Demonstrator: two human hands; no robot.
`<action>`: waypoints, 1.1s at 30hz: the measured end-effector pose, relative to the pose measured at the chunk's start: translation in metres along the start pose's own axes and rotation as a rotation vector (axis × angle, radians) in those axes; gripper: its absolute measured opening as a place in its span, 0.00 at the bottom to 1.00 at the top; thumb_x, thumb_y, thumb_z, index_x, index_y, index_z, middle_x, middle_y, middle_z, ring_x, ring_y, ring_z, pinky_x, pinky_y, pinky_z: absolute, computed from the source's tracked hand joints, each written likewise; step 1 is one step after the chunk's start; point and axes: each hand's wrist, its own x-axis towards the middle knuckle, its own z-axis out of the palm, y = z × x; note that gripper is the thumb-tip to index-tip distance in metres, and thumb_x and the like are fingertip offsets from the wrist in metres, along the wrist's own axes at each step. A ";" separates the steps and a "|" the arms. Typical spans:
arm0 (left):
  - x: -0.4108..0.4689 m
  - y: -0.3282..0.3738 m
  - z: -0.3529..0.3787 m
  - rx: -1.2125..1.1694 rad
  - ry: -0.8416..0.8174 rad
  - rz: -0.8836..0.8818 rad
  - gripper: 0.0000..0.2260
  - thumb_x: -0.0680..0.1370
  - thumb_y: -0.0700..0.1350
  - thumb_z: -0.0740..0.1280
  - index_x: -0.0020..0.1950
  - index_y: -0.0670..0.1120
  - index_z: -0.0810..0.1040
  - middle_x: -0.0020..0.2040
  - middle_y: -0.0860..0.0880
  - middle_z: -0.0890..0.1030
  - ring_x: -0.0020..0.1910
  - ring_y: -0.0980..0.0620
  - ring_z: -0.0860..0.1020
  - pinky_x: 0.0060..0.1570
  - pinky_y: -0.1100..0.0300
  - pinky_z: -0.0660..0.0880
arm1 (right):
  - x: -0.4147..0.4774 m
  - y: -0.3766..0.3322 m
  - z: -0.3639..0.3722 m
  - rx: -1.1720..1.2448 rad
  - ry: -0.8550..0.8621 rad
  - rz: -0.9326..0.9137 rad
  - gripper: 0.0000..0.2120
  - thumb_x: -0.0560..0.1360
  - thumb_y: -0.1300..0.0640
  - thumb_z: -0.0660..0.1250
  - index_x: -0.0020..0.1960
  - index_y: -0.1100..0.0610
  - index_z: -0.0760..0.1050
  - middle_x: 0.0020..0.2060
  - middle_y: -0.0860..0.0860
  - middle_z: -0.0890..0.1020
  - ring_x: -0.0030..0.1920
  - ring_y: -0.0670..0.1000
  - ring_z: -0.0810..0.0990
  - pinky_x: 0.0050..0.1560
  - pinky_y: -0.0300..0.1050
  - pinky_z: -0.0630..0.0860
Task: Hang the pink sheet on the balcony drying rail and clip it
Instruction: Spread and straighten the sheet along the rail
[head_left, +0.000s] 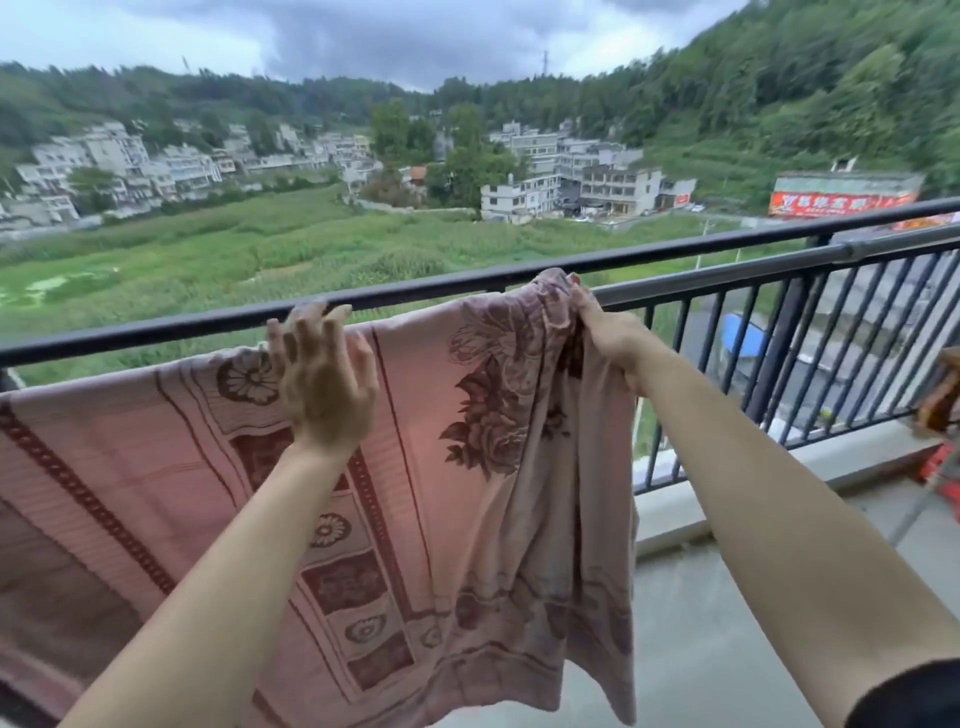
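We are mid-hanging: our right hand (605, 332) grips the pink floral cotton sheet (467, 467) bunched at the grey metal drying rail (727, 273). Our left hand (324, 379) is spread wide on the sheet. Next, we judge, spread it flat, then clip.

open air above the balcony rail, draped cloth below

the dark metal balcony handrail (171, 326) has clear sky-side room over it; the pink floral-patterned sheet (467, 457) curtains the left stretch beneath. to the right, black vertical railing bars (810, 353) leave only narrow gaps, while the grey metal drying rail (727, 273) runs bare and reachable. the grey concrete balcony floor (717, 623) lies open.
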 end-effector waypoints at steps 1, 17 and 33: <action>0.001 0.026 0.008 -0.024 -0.073 0.081 0.14 0.81 0.45 0.59 0.64 0.42 0.74 0.66 0.40 0.74 0.69 0.41 0.68 0.75 0.43 0.52 | 0.002 0.001 -0.004 0.026 -0.027 -0.031 0.39 0.71 0.27 0.62 0.60 0.60 0.80 0.55 0.52 0.83 0.57 0.55 0.81 0.62 0.52 0.77; 0.024 0.173 0.079 0.244 -0.268 -0.282 0.18 0.81 0.49 0.52 0.49 0.41 0.79 0.53 0.36 0.80 0.56 0.37 0.75 0.71 0.37 0.50 | 0.096 0.099 -0.255 -0.073 0.395 0.078 0.27 0.76 0.39 0.63 0.56 0.63 0.80 0.57 0.65 0.81 0.54 0.61 0.80 0.49 0.48 0.74; 0.139 0.440 0.251 -0.576 -1.281 0.068 0.20 0.80 0.58 0.63 0.49 0.42 0.83 0.44 0.45 0.84 0.38 0.47 0.81 0.42 0.53 0.79 | 0.174 0.100 -0.345 0.052 -0.001 -0.089 0.11 0.74 0.50 0.72 0.52 0.56 0.83 0.47 0.56 0.87 0.52 0.59 0.85 0.56 0.54 0.80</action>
